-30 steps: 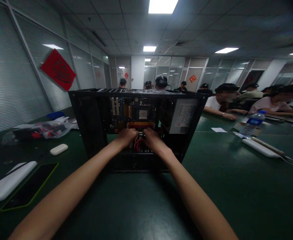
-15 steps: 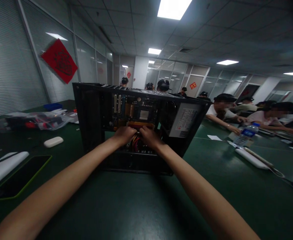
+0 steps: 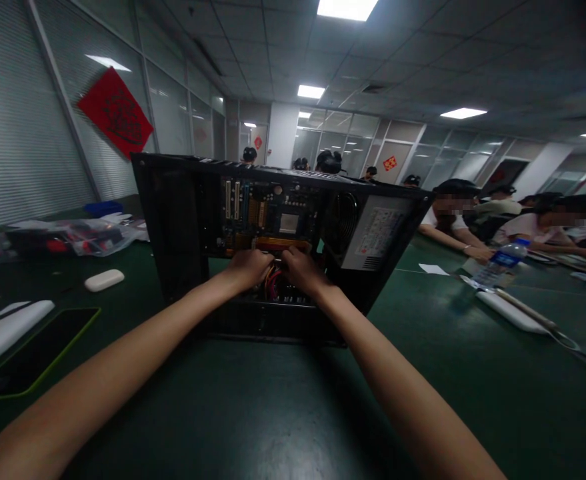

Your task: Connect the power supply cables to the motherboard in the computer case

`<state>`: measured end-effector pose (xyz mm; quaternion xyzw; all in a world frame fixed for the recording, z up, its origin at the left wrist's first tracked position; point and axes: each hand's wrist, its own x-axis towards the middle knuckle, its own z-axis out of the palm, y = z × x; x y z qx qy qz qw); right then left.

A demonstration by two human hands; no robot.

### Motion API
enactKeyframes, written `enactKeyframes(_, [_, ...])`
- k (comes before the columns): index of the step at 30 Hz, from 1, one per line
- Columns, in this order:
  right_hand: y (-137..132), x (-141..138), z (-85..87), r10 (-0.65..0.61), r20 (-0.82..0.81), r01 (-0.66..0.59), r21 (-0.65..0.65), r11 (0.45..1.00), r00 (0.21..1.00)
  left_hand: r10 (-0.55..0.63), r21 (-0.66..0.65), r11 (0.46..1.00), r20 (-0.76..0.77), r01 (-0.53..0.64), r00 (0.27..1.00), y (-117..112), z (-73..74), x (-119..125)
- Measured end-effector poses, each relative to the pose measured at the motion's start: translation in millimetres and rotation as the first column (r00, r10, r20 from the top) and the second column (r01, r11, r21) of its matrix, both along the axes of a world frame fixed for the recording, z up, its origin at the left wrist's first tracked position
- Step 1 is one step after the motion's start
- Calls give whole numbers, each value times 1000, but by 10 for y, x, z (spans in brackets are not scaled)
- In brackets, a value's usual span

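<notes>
An open black computer case (image 3: 173, 220) stands on its side on the green table (image 3: 283, 413), its motherboard (image 3: 267, 217) facing me. A grey power supply (image 3: 380, 233) sits at the case's right. My left hand (image 3: 247, 267) and my right hand (image 3: 300, 270) reach into the case side by side, both curled at the lower edge of the motherboard. Their fingertips are hidden, close to an orange slot (image 3: 283, 245) and a bundle of red cables (image 3: 271, 283). What the fingers grip is hidden.
A dark tablet with a green rim (image 3: 33, 353), a white flat device (image 3: 3, 330) and a small white case (image 3: 103, 280) lie at the left. A plastic bag of parts (image 3: 73, 239) lies further back. A water bottle (image 3: 497, 263) stands at the right near several seated people (image 3: 453, 213).
The view has shifted slightly, and the case sits a little higher in the frame. Both hands stay in the same spot inside the case.
</notes>
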<state>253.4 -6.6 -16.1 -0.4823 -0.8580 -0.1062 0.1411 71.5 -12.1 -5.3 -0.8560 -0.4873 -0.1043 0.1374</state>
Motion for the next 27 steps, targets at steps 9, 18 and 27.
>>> enactKeyframes(9, [52,-8,-20,35,14,-36,32,999,999,12,-15,1000,27,-12,1000,-28,36,24])
enactKeyframes(18, [3,-35,24,9,22,-9,27,1000,1000,11,-24,1000,55,-10,998,-26,31,9])
enactKeyframes(27, [-60,-47,59,-15,-1,15,10,1000,1000,-27,-11,1000,67,27,997,-10,25,-6])
